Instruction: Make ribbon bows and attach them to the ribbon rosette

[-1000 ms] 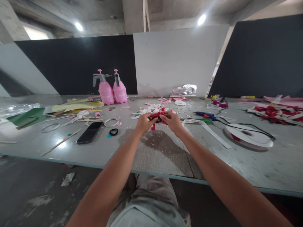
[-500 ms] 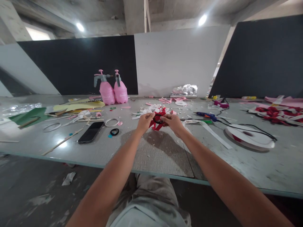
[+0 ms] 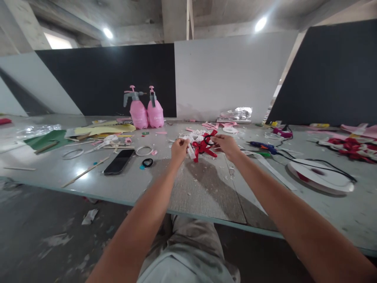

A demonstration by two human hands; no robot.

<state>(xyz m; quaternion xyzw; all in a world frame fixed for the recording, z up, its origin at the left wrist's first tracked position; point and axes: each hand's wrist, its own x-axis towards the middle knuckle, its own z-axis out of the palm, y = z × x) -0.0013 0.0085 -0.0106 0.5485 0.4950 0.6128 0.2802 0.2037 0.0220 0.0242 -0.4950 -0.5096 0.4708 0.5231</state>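
Both my hands are raised over the middle of the grey table [image 3: 206, 196]. My left hand [image 3: 178, 149] is closed in a pinch on a white ribbon piece [image 3: 191, 151]. My right hand [image 3: 226, 144] is closed on a red ribbon bow [image 3: 203, 147] with a small black ring [image 3: 207, 139] at its top. The bow hangs between the two hands, above a pile of white and red ribbon scraps [image 3: 193, 136].
On the table: two pink spray bottles [image 3: 145, 111] at the back, a black phone [image 3: 119, 161], a black ring [image 3: 147, 162], a white ring [image 3: 144, 150], wooden sticks, yellow and green sheets [image 3: 50, 138] on the left, a blue glue gun [image 3: 263, 146] and a white ribbon spool [image 3: 319, 176] on the right.
The hands have drawn apart a little; the bow with its black ring now sits by the right hand while the left pinches a white piece. The view has shifted left.
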